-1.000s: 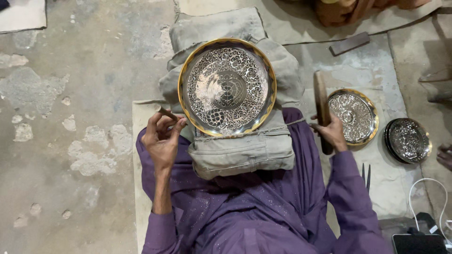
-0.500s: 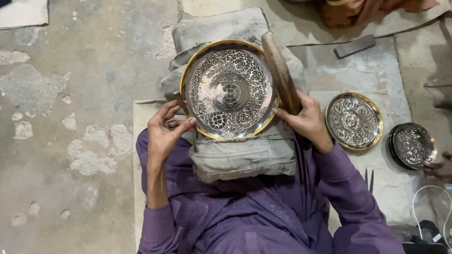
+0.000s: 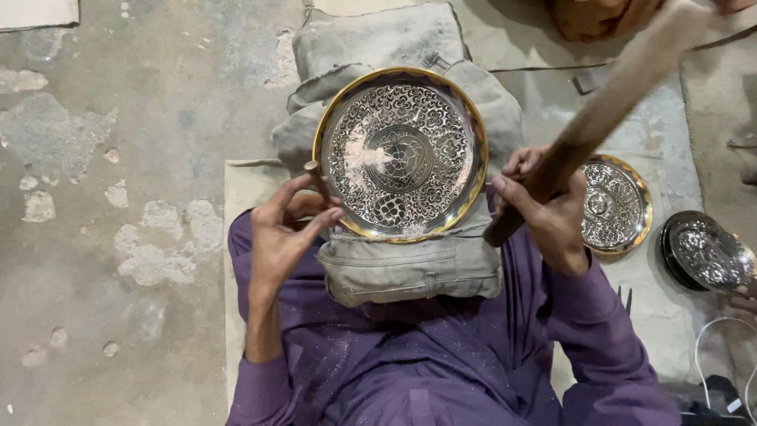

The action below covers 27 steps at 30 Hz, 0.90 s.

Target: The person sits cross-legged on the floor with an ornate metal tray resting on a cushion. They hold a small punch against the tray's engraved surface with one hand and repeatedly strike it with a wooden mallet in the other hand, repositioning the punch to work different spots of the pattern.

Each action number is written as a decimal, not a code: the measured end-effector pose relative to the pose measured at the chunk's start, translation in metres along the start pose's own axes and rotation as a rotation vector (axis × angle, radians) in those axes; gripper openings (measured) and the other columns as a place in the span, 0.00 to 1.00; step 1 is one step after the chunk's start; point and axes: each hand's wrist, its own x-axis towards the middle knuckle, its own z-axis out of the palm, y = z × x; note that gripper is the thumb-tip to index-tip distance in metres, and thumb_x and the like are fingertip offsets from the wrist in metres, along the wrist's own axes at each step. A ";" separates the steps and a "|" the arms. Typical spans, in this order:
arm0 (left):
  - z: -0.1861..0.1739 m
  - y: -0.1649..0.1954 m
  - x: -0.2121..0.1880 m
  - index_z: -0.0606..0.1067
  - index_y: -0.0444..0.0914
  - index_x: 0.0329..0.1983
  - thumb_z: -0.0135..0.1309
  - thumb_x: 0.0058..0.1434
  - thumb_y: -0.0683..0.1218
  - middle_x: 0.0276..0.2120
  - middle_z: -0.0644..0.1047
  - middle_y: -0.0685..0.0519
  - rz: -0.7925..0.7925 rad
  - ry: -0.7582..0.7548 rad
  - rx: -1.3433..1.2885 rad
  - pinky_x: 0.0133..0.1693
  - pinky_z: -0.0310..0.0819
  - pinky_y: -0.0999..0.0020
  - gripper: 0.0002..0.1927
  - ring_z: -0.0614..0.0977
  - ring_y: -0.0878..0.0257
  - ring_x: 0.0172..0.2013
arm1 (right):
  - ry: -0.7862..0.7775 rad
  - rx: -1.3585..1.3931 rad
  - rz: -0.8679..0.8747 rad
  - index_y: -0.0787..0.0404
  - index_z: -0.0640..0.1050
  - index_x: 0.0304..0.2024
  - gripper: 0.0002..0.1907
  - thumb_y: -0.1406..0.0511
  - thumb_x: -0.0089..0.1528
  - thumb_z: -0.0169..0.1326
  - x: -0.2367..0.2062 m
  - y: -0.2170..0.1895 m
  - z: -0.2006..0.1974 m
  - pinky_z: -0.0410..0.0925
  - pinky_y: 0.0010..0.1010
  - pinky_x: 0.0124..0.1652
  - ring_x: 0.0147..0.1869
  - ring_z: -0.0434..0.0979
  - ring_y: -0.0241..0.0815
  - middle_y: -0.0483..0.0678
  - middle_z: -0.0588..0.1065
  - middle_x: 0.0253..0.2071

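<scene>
The large round engraved metal plate with a brass-coloured rim rests on a folded grey cloth cushion over the person's lap, as before. Since a second ago the right hand has left the smaller engraved plate to the right of the large plate and now grips a wooden mallet handle, raised and blurred — a strike appears imminent. The left hand pinches a short metal punch at the large plate's left rim. The mallet head is cut off; the punch tip cannot be made out. A dark dish lies further right.
</scene>
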 end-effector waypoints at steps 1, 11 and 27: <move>0.009 -0.002 0.006 0.71 0.33 0.63 0.63 0.61 0.39 0.41 0.85 0.45 0.000 -0.038 -0.097 0.43 0.87 0.69 0.26 0.88 0.62 0.40 | -0.039 0.051 -0.012 0.60 0.68 0.43 0.14 0.73 0.64 0.61 -0.004 0.004 0.003 0.76 0.28 0.38 0.38 0.79 0.35 0.45 0.73 0.41; 0.061 -0.029 0.029 0.71 0.40 0.65 0.64 0.63 0.42 0.36 0.86 0.47 0.170 0.042 0.186 0.40 0.88 0.67 0.27 0.89 0.62 0.37 | -0.164 -0.160 0.290 0.64 0.71 0.54 0.18 0.72 0.63 0.61 -0.009 0.026 -0.011 0.74 0.32 0.36 0.35 0.78 0.38 0.50 0.75 0.35; 0.090 -0.038 0.005 0.70 0.41 0.63 0.62 0.64 0.40 0.36 0.85 0.49 0.170 0.293 0.245 0.34 0.85 0.67 0.25 0.88 0.62 0.35 | -0.462 -1.528 -0.402 0.48 0.71 0.70 0.35 0.58 0.60 0.64 0.043 -0.060 -0.001 0.69 0.35 0.28 0.32 0.78 0.42 0.47 0.79 0.43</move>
